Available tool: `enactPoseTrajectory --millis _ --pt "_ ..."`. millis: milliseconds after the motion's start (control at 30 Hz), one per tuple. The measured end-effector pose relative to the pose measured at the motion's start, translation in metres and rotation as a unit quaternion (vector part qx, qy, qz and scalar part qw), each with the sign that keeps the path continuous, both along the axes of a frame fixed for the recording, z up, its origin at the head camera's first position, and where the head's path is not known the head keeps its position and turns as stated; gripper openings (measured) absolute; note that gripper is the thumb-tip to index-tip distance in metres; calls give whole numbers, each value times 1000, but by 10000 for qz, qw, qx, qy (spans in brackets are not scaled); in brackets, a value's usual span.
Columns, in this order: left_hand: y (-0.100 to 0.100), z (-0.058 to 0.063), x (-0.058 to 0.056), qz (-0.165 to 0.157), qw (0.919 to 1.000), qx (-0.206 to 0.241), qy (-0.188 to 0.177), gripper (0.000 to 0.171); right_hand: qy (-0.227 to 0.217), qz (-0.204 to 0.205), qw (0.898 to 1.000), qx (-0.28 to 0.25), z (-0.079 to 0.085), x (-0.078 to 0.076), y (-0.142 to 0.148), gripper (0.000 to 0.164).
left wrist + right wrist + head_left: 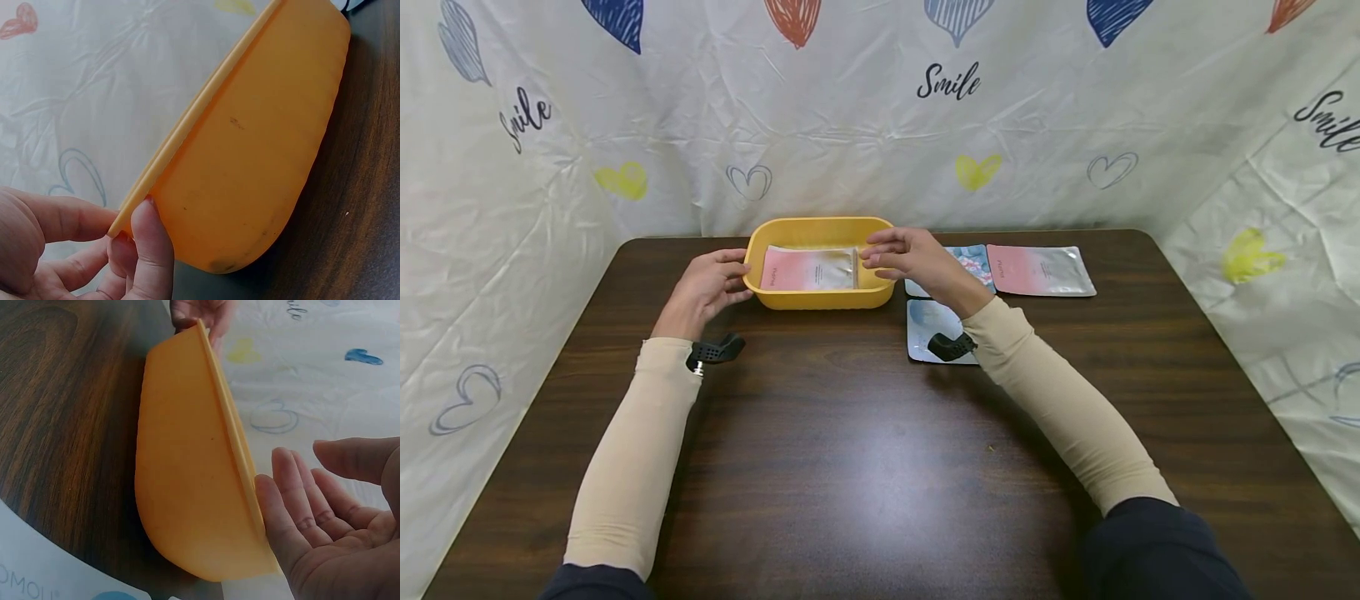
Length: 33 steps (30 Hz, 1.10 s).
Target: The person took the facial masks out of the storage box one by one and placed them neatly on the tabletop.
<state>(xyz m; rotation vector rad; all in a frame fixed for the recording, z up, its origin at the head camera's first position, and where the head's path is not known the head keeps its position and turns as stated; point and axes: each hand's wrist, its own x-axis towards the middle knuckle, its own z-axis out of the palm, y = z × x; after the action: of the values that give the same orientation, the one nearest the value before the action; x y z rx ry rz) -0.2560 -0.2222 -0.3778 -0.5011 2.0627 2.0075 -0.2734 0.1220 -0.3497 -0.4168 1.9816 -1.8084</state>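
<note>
A yellow plastic basin (823, 301) stands near the back of the table, with a pink-and-silver sachet (808, 269) lying in it. At its left end my left hand (706, 287) pinches the rim; in the left wrist view the fingertips sit on either side of the basin's lip (181, 150). Over the right end reaches my right hand (917, 258), fingers extended. From the right wrist, the fingers of that hand (337, 519) show right at the rim, with the thumb held apart and nothing between.
Right of the basin lie a blue floral sachet (977, 260), partly behind my right hand, and another pink-and-silver sachet (1041, 271). A pale blue sachet (925, 329) lies nearer, partly hidden by the right wrist. Behind the dark wooden table (820, 450) hangs a white printed sheet (850, 158).
</note>
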Motion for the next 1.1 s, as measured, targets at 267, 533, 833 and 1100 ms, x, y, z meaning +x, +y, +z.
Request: enactPoseTrajectory --millis 267,533,833,1100 --pt "0 -1 0 -17 10000 59 -13 48 11 87 9999 48 -2 -5 -8 42" --pt "0 -1 0 -10 10000 29 -12 48 -60 37 10000 13 -7 -14 -17 45" --pt "0 0 0 25 10000 42 -28 47 -134 35 9998 107 -5 -20 -26 49" --pt "-1 -1 0 6 9999 107 -38 48 -242 105 9996 68 -7 -24 -34 55"
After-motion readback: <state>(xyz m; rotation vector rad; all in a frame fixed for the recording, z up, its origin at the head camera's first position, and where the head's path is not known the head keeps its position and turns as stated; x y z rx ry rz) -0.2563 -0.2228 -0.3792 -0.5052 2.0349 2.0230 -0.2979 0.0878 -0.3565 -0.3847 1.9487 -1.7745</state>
